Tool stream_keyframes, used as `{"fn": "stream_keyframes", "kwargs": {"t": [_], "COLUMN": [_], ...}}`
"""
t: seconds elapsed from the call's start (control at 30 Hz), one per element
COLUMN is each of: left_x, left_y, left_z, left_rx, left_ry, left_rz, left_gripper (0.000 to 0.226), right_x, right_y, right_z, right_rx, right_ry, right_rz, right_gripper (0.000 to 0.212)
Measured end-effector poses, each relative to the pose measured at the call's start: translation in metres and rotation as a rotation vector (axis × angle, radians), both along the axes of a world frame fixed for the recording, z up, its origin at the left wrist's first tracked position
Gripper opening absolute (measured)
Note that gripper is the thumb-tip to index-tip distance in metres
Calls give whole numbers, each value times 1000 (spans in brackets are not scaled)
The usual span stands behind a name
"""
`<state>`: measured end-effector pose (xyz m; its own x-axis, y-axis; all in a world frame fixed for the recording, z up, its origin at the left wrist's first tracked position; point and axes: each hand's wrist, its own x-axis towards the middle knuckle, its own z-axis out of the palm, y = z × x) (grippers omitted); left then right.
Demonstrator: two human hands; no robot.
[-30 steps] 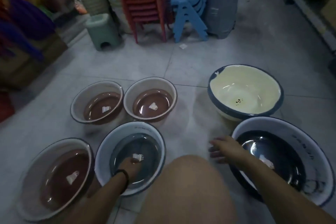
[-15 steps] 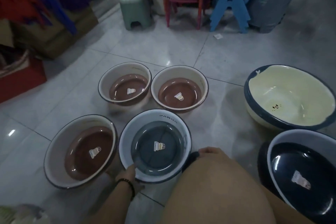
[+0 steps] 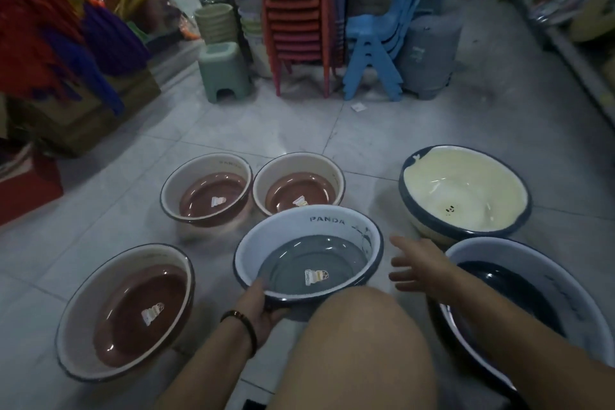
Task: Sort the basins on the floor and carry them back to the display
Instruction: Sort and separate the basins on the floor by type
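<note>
Basins lie all around us on the floor [image 3: 366, 130], and the one we hold is the grey basin [image 3: 299, 260]. It has a white wall with the word PANDA on it and a small sticker [image 3: 316, 276] on its grey bottom. Our left grip [image 3: 259, 306] holds its near rim, thumb on the inside and fingers curled under. The basin is tipped a bit, and its far rim hides the near edge of one small brown basin [image 3: 299, 183]. Our right grip [image 3: 416, 268] is open, fingers straight and spread, just beside the right side of the grey basin; we cannot tell if it touches. Our right arm goes over the dark basin [image 3: 499, 273] at our right. The cream basin [image 3: 466, 190], which has a dark blue rim, sits just behind that one. A second small brown basin [image 3: 206, 190] sits right next to the first, on its left. The big brown basin [image 3: 126, 309] sits at our left, near the grey one. Our bare knee [image 3: 359, 343] is low in the middle, and a dark band [image 3: 241, 326] is on our left wrist. Far back stand a green stool [image 3: 226, 76], a stack of red chairs [image 3: 296, 27], some blue chairs [image 3: 376, 53] and a grey tub [image 3: 429, 56]. Red and purple mop heads [image 3: 50, 27] hang at the far left.
</note>
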<state>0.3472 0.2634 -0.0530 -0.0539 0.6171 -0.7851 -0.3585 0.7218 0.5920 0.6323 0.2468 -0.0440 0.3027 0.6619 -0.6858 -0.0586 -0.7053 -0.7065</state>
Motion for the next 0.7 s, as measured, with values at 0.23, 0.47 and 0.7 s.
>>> {"fn": "stream_keyframes", "kwargs": {"t": [0.23,0.47,0.7], "left_x": [114,234,317], "left_y": [28,44,-11], "left_z": [87,138,56], "left_rx": [152,145,289], "left_ry": [29,456,547], "left_rz": [-516,-1132,-1031], "left_gripper": [18,47,42], "right_x": [97,202,203], "right_y": [-63,-140,-191], "right_z": [66,39,5], "right_rx": [198,248,133], "right_ry": [-173,-309,-424], "right_rz": [-390,-716,-858], "right_gripper": [54,41,20]}}
